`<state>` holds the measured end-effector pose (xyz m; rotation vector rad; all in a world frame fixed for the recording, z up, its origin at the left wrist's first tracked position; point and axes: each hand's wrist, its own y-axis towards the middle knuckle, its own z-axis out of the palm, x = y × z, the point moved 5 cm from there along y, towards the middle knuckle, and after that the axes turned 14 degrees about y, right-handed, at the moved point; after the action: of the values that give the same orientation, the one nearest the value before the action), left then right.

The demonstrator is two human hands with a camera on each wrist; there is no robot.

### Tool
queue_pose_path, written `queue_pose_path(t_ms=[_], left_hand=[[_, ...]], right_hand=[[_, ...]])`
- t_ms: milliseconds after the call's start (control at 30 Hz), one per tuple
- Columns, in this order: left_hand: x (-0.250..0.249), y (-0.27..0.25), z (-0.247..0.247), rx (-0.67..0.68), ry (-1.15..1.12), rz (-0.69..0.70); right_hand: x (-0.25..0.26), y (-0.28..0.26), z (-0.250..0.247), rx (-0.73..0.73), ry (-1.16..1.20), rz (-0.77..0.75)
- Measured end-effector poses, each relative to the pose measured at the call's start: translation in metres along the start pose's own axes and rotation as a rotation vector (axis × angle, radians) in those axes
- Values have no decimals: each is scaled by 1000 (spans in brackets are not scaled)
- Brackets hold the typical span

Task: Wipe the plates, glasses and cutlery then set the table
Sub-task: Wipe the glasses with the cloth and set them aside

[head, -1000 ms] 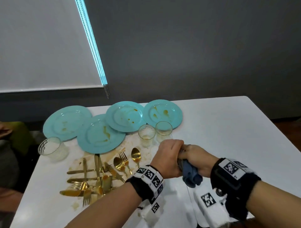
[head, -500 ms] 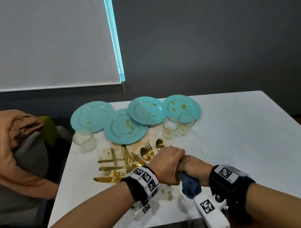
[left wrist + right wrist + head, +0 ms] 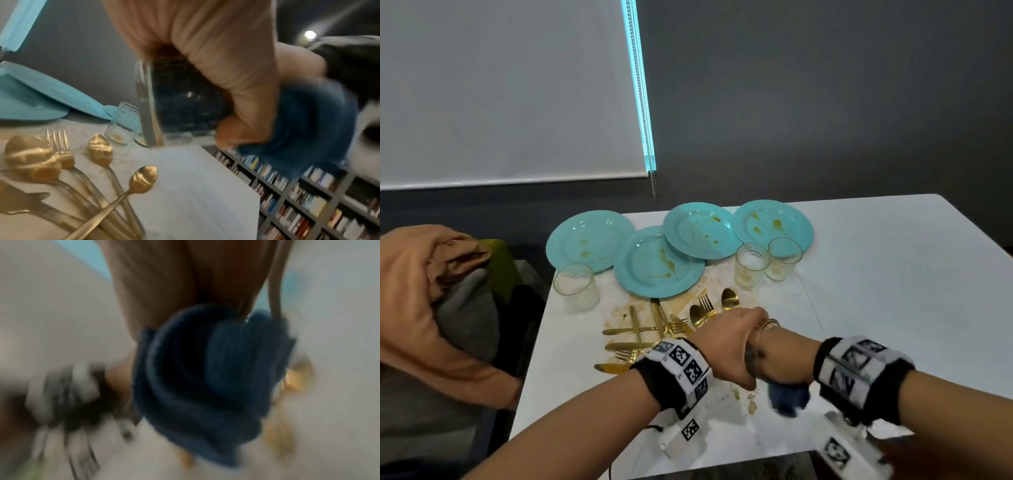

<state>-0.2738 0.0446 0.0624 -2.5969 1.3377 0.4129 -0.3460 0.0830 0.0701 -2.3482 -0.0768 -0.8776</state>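
My left hand (image 3: 729,346) grips a clear glass (image 3: 164,97) above the table's near edge; the head view hides the glass behind that hand. A dark blue cloth (image 3: 298,121) fills the glass and bulges out of it. My right hand (image 3: 774,349) holds the cloth (image 3: 205,378) and stays mostly hidden behind the left; a tail of cloth (image 3: 787,397) hangs under the wrist. Several soiled turquoise plates (image 3: 657,263) overlap at the back. Three glasses (image 3: 577,286) (image 3: 751,263) (image 3: 784,255) stand near them. Gold cutlery (image 3: 654,329) lies in a heap left of my hands.
The white table (image 3: 876,274) carries sauce smears and crumbs (image 3: 743,397) under my hands. A person in an orange sleeve (image 3: 414,291) sits at the left by a green chair (image 3: 500,267). A bookshelf (image 3: 298,194) shows past the table's right edge.
The head view has swung left, so plates and cutlery sit further right. Both hands stay together on the glass; the right wrist has turned and the cloth now hangs lower.
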Motion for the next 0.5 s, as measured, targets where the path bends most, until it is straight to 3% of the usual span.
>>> queue_pose_path(t_ms=[67, 133, 233, 267, 367, 400, 500], left_hand=[[1, 1, -1, 103, -98, -29], [1, 4, -6, 87, -140, -48], [-2, 5, -3, 14, -90, -60], [-4, 3, 2, -6, -88, -69], [0, -1, 10, -80, -183, -132], [5, -2, 11, -98, -247, -174], [21, -3, 10, -172, -425, -287]], right_hand=[[-4, -3, 2, 41, -134, 95], [-1, -4, 0, 44, -193, 82], [3, -4, -7, -3, -76, 92], [2, -4, -9, -4, 16, 78], [-6, -15, -18, -10, 777, 148], [-10, -21, -27, -48, 930, 158], [-24, -36, -66, -188, 1039, 115]])
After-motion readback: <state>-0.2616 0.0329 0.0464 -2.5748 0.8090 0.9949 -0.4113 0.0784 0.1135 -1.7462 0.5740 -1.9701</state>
